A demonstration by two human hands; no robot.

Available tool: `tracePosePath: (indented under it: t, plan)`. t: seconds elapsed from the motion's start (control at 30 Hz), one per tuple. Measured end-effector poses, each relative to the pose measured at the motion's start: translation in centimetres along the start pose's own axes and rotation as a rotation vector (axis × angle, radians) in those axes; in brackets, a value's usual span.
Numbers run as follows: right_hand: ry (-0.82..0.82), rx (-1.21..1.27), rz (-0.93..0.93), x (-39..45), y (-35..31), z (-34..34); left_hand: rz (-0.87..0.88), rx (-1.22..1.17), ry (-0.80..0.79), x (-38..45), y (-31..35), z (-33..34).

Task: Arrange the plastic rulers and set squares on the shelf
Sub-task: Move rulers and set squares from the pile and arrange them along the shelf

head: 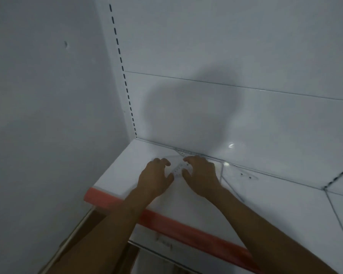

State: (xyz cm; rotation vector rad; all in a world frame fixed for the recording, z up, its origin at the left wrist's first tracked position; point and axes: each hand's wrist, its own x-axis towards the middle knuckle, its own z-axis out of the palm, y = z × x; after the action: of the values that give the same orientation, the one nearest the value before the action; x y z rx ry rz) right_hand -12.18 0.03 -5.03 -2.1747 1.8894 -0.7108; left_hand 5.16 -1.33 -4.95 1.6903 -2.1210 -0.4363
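1. Both hands, left hand (156, 177) and right hand (199, 175), are curling their fingers around a clear protractor (178, 169).
2. It is lying between them near the shelf (123, 175) back edge.
3. A clear set square (240, 178) is lying just right of the right hand.

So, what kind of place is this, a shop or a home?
Probably a shop. The white shelf has a red front strip like a price rail, and the back panel has a slotted upright typical of store shelving.
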Motion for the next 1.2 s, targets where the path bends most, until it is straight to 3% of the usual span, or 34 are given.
tracePosePath:
  t: [0.3,0.6,0.7,0.83,1.2]
  plan:
    - [0.075,-0.111,0.335,-3.5,2.7,-0.9,0.289,0.103,-0.113,3.7,0.1,2.8]
    - [0.317,-0.234,0.616,-7.6,3.6,-1.1,0.39,0.017,-0.033,2.3,-0.6,3.9]
    - [0.301,-0.253,0.686,-8.2,4.1,-1.2,0.368,-0.037,-0.011,2.2,-0.6,4.0]
    - [0.243,-0.228,0.752,-8.3,4.8,-1.5,0.354,-0.107,0.026,1.9,-0.6,3.9]
    - [0.356,-0.336,0.658,-9.1,5.3,-0.2,0.274,-0.199,0.025,1.5,-0.9,4.2]
